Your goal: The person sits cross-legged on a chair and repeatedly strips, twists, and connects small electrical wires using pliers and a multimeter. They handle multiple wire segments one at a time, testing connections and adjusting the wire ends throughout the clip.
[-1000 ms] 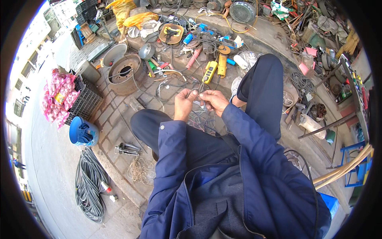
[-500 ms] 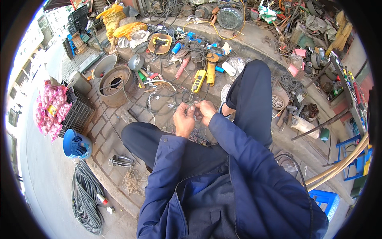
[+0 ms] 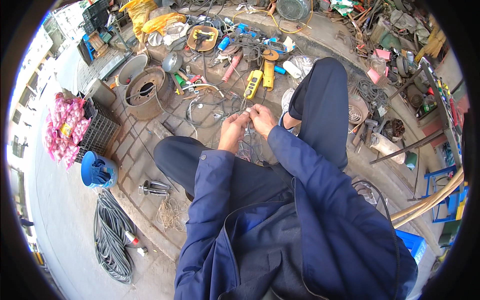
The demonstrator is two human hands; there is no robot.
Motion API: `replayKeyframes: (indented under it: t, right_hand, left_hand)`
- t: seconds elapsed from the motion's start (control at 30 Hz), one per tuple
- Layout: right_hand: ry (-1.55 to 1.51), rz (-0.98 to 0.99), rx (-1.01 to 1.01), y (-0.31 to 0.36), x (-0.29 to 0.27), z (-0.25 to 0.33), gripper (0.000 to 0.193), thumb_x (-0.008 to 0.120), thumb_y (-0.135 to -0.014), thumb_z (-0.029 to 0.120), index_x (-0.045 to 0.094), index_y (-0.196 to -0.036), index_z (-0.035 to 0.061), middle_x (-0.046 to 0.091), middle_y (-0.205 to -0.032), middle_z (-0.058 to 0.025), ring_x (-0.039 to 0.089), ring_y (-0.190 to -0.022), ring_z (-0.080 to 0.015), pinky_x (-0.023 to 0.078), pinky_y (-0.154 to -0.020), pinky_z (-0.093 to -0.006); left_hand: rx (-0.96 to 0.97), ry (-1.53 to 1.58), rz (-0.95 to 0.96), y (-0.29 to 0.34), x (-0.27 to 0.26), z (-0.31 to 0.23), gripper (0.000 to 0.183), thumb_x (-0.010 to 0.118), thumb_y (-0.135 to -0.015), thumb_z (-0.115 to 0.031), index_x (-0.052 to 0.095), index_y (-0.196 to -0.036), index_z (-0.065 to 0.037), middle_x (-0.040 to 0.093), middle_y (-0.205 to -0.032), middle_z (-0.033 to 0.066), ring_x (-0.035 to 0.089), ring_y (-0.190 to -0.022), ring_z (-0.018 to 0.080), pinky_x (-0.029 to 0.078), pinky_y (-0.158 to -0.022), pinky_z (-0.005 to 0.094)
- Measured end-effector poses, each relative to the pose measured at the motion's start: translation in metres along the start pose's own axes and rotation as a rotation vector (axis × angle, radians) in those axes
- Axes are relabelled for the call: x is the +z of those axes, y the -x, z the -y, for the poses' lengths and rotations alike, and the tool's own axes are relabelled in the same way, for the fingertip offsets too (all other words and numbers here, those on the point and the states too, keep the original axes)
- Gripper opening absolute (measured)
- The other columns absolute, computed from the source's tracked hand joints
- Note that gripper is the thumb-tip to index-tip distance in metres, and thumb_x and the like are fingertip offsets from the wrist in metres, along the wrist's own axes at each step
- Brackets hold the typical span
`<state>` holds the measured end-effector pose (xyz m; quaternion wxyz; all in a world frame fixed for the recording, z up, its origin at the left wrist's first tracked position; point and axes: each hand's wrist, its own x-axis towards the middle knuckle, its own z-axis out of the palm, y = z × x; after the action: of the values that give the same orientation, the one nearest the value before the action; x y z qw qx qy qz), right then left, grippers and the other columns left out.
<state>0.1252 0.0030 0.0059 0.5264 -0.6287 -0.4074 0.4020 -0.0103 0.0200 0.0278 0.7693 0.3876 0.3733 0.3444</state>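
Observation:
Both my hands meet over my lap, fingertips pinched together. My left hand (image 3: 233, 132) is closed, its thumb and forefinger against those of my right hand (image 3: 262, 120), which is closed too. Between them they seem to grip thin wires (image 3: 243, 104), which run up toward a yellow push-button control box (image 3: 253, 84) lying just beyond. The exact bit being pinched is hidden by the fingers. Loose thin wires (image 3: 248, 150) hang and lie tangled below my hands. A yellow power tool (image 3: 269, 75) lies right of the control box.
On the left stand a rusty wheel rim (image 3: 131, 102), a black crate (image 3: 102, 131) with a pink net sack (image 3: 65, 127), and a blue bucket (image 3: 111, 175). Coiled black cable (image 3: 112, 240) and a metal puller (image 3: 155, 188) lie nearer. A metal-framed rack (image 3: 440, 110) stands right.
My hands have risen slightly and the right one has turned, its fingers now more upright. The view has shifted a little. Both hands stay pinched together.

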Motion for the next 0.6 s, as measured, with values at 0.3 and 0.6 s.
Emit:
replayKeyframes:
  t: [0.3, 0.6]
  right_hand:
    - [-0.43, -0.018, 0.297, 0.006, 0.007, 0.019, 0.018, 0.051, -0.096, 0.017, 0.055, -0.084, 0.0052, 0.052, -0.068, -0.0027, 0.045, -0.051, -0.0123, 0.034, -0.042, -0.0287]
    - [-0.685, -0.247, 0.595, -0.04, -0.032, -0.031, 0.015, 0.045, -0.089, 0.015, 0.049, -0.076, 0.0077, 0.042, -0.06, -0.0049, 0.035, -0.044, -0.0129, 0.025, -0.04, -0.0306]
  left_hand:
    - [0.579, -0.248, -0.151, -0.004, 0.015, 0.021, 0.029, 0.065, -0.092, -0.008, 0.05, -0.067, -0.008, 0.045, -0.065, -0.0087, 0.034, -0.062, 0.0027, 0.029, -0.052, 0.0225]
    - [0.559, -0.54, -0.042, 0.014, 0.02, 0.031, 0.023, 0.07, -0.083, -0.01, 0.054, -0.07, -0.002, 0.048, -0.062, -0.0009, 0.04, -0.062, 0.0078, 0.036, -0.055, 0.0277]
